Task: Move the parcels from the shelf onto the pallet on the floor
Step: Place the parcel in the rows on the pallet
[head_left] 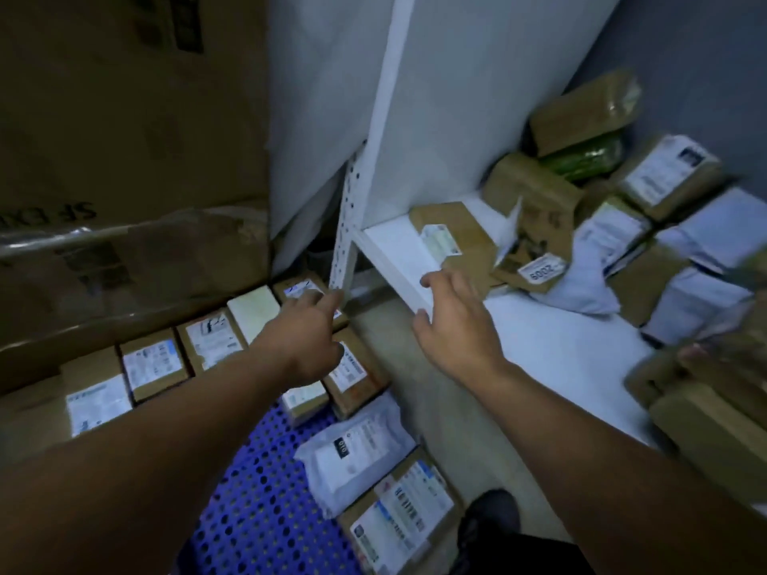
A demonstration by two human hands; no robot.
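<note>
A big brown carton (124, 139) looms left of and above the left grip (307, 338), with a shiny strip of clear tape (124, 238) across its lower part. Beyond both grips stands a white panel (323, 97). A grey wall (685, 56) lies far beyond the right grip (452, 321), off to its right. A black shoe (494, 520) shows on its near side.

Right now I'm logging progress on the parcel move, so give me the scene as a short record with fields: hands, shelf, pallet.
left hand: empty, above the row of boxes on the pallet, beside the shelf post
right hand: empty, fingers spread, at the shelf edge, reaching toward the brown parcel; contact unclear
shelf: white, brown boxes and white bags piled toward the back and right
pallet: blue, perforated, on the floor, boxes on its far side
</note>
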